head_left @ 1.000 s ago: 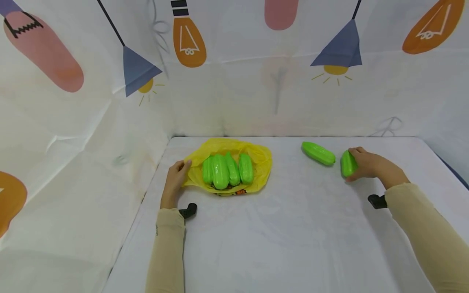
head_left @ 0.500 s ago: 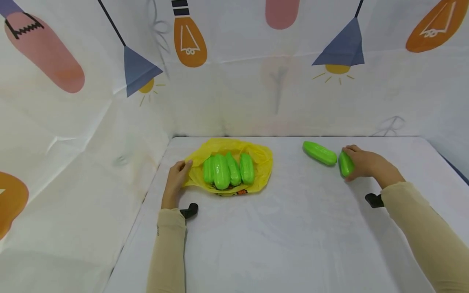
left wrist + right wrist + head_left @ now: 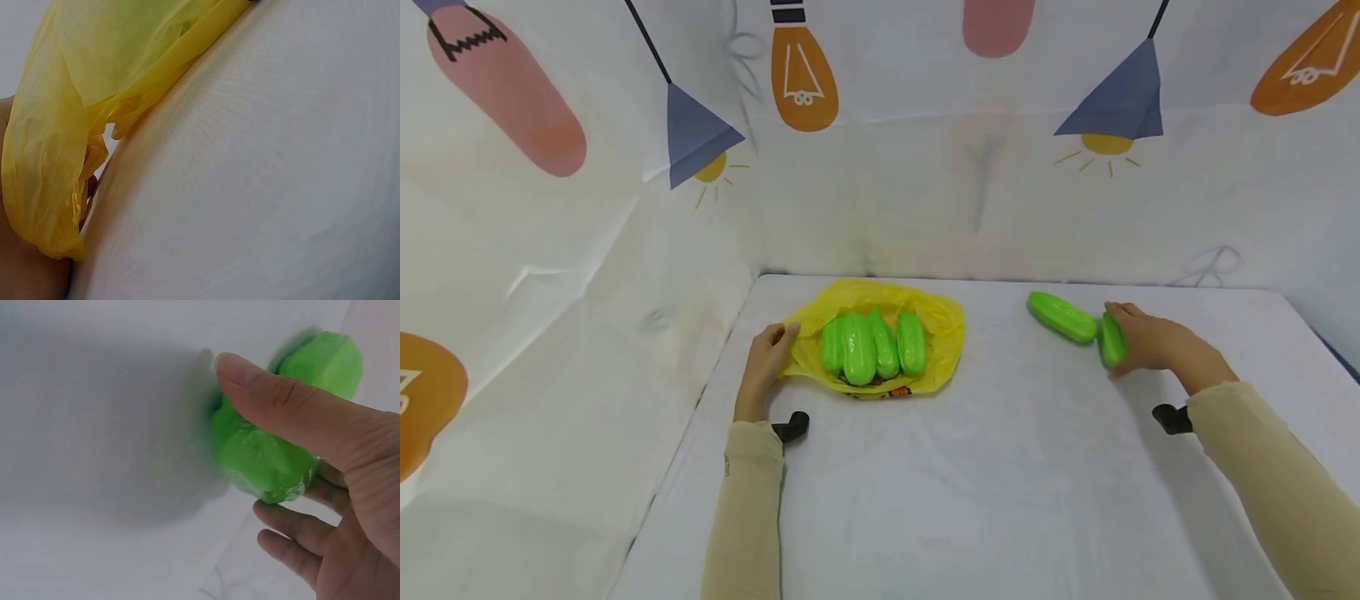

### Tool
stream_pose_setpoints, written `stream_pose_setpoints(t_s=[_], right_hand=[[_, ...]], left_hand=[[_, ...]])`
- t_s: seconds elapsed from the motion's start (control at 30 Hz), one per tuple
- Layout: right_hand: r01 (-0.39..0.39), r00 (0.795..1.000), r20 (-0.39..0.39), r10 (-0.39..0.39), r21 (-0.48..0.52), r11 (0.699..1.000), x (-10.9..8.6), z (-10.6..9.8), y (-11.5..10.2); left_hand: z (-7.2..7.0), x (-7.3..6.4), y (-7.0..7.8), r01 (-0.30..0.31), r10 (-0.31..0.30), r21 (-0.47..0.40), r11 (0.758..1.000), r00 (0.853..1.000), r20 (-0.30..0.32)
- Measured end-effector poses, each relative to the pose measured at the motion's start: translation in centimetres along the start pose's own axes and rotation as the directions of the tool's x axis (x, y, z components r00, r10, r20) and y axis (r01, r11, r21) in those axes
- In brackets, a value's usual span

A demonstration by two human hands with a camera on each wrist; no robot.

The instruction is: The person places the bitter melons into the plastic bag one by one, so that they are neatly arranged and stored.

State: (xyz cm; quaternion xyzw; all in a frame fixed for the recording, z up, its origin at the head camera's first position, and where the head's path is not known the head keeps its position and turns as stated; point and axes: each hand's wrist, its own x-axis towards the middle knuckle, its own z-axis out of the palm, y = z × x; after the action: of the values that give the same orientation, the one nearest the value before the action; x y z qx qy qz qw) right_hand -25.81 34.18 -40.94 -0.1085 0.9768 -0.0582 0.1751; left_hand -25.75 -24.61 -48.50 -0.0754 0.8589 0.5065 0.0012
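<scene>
My left hand (image 3: 765, 362) pinches the left edge of a crinkled yellow plastic bag (image 3: 951, 333), which lies with its mouth toward me. Several glossy green toy cucumbers (image 3: 859, 350) lie side by side in the bag. At the right, my right hand (image 3: 1161, 343) grips another green toy cucumber (image 3: 1112, 342) on the table, thumb on the near side and fingers over the far side. A loose toy cucumber (image 3: 1062, 317) lies slantwise just left of it, their ends very close. In the left wrist view, yellow bag film (image 3: 50, 150) hides most of the hand.
A white-covered table (image 3: 955, 483) spreads under both hands. Behind it and at the left hangs a pale cloth (image 3: 895, 192) printed with lamps and bulbs. Small black devices sit at the left wrist (image 3: 792, 427) and right wrist (image 3: 1172, 418).
My right hand has shifted slightly left with its toy cucumber, narrowing the gap to the loose one. My left hand stays at the bag's edge. The head view has shifted a little.
</scene>
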Motion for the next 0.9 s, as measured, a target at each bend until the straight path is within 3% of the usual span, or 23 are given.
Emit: stream_pose_setpoints(t_s=[0.17, 0.43, 0.67, 0.9], right_hand=[[0.020, 1.000, -0.003, -0.020, 0.043, 0.999, -0.2, 0.8, 0.0], [0.043, 0.998, -0.049, -0.043, 0.002, 0.999, -0.3, 1.0, 0.7], [0.023, 0.995, -0.092, -0.031, -0.089, 0.996, -1.2, -1.1, 1.1], [0.068, 0.988, -0.126, -0.085, -0.135, 0.989, -0.8, -3.3, -0.9]], left_hand=[[-0.1, -0.2, -0.4, -0.003, 0.003, 0.022, 1.000, 1.000, 0.003], [-0.1, -0.1, -0.3, -0.028, 0.028, 0.008, 1.000, 1.000, -0.013], [0.1, 0.2, -0.1, -0.054, 0.054, -0.004, 0.999, 0.998, -0.014], [-0.2, 0.0, 0.2, -0.031, 0.031, -0.032, 0.999, 0.999, -0.010]])
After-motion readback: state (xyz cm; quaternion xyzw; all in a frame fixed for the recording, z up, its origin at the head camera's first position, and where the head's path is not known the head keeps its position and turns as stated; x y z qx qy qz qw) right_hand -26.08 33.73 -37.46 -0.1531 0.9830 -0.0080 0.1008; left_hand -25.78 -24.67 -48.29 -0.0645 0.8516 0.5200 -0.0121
